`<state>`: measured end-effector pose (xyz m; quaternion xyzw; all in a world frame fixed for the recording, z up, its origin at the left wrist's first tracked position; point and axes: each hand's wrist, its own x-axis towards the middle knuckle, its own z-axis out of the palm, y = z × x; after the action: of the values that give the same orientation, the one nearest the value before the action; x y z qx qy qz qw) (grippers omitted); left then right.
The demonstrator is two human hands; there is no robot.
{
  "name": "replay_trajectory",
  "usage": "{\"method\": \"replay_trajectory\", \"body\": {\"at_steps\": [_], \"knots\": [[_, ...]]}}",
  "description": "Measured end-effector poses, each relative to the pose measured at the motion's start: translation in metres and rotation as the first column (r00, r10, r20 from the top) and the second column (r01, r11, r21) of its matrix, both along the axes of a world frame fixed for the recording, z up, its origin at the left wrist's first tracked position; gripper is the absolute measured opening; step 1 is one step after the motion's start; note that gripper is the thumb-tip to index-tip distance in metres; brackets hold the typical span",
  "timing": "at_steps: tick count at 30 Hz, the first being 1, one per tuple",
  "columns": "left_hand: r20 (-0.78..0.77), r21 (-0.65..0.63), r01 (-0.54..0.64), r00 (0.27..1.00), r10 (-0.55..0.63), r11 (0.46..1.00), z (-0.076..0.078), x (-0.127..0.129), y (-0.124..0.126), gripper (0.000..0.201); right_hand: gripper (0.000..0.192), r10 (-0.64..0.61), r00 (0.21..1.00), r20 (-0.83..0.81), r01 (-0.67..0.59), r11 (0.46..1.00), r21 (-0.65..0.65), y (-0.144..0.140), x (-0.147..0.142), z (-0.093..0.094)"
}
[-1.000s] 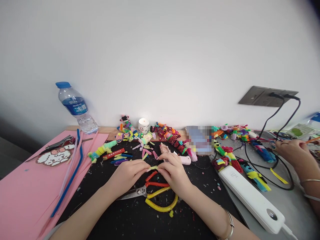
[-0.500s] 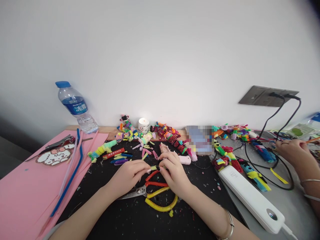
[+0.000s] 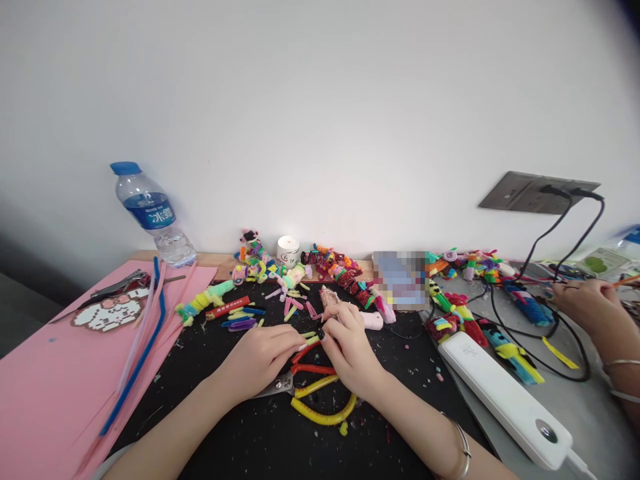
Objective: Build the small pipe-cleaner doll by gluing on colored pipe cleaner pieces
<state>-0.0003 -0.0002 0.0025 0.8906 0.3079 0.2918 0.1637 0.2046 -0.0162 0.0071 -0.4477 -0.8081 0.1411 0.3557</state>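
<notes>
Both hands meet over the black mat, fingers pinched together. A short yellow-green pipe cleaner piece (image 3: 309, 335) shows between the fingertips. My left hand (image 3: 263, 357) is closed on its left side, and my right hand (image 3: 349, 343) pinches at its right end. The fingers cover much of the piece. Just below them lie scissors (image 3: 323, 420) with red and yellow handles, blades partly under my left hand. Behind the hands are loose cut pieces (image 3: 243, 324) in purple, blue and yellow, and a red-wrapped stick (image 3: 227, 307).
A water bottle (image 3: 150, 213) leans on the wall at left, behind pink sheets (image 3: 45, 360) with long pipe cleaners (image 3: 133, 377). Fuzzy figures (image 3: 350, 280) line the back. A white power bank (image 3: 505, 400) and cables lie right, near another person's hand (image 3: 585, 303).
My left hand has shifted slightly right, its fingers now covering more of the scissors' blades and pivot. My right hand's fingers have tilted a little. The scissors stay put.
</notes>
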Motion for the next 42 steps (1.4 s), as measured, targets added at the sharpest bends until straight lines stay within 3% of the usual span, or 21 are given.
{"method": "replay_trajectory", "body": {"at_steps": [9,21,27,42], "knots": [[0.017,0.134,0.004,1.0,-0.006,0.991,0.0,0.001,-0.001,0.026,0.015,0.03,0.999,-0.012,-0.03,0.999,-0.012,-0.001,0.0,0.002],[0.024,-0.068,-0.102,0.994,0.104,0.992,0.001,-0.001,0.005,0.004,0.013,0.05,0.997,-0.067,-0.047,0.998,0.038,0.003,0.005,-0.002],[-0.023,-0.156,-0.146,0.989,0.145,0.977,0.005,0.0,0.003,0.01,0.013,0.047,0.997,-0.057,-0.045,0.998,0.045,0.006,0.006,-0.005],[0.025,-0.086,-0.195,0.98,0.198,0.977,0.001,0.002,0.011,0.037,0.016,0.043,0.997,-0.059,-0.039,0.997,0.067,0.008,0.009,-0.007]]}}
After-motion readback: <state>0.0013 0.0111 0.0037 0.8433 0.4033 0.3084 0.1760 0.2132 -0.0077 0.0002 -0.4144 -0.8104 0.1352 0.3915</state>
